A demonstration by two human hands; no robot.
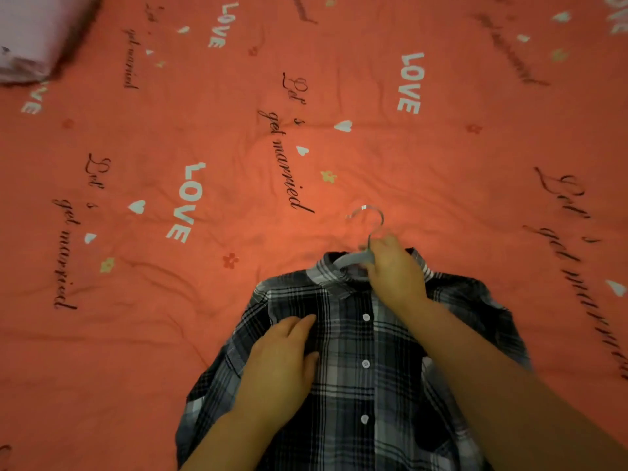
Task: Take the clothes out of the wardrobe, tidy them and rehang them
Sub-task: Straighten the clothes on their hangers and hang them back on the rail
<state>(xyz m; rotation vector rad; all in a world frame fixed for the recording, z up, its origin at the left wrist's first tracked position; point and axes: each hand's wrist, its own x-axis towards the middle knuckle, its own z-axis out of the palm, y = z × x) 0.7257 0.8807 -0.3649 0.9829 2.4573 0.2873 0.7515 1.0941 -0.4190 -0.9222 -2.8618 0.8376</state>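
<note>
Plaid shirt (346, 338) on hanger (350, 261); red bedspread (339, 96)

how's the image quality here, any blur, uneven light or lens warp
Head view: the light is warm and uneven, brightest on the bedspread near the hanger and dimmer toward the edges; the pale bundle at top left is smeared by blur; the right hand gripping the hanger looks soft; the printed lettering curves near the corners, a wide-angle warp.

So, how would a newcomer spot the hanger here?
Start from the coral bedspread printed with LOVE. A dark plaid shirt lies low at centre; the hanger sits in its collar, held by the right hand. It alone is pale grey with a shiny hook.
</note>
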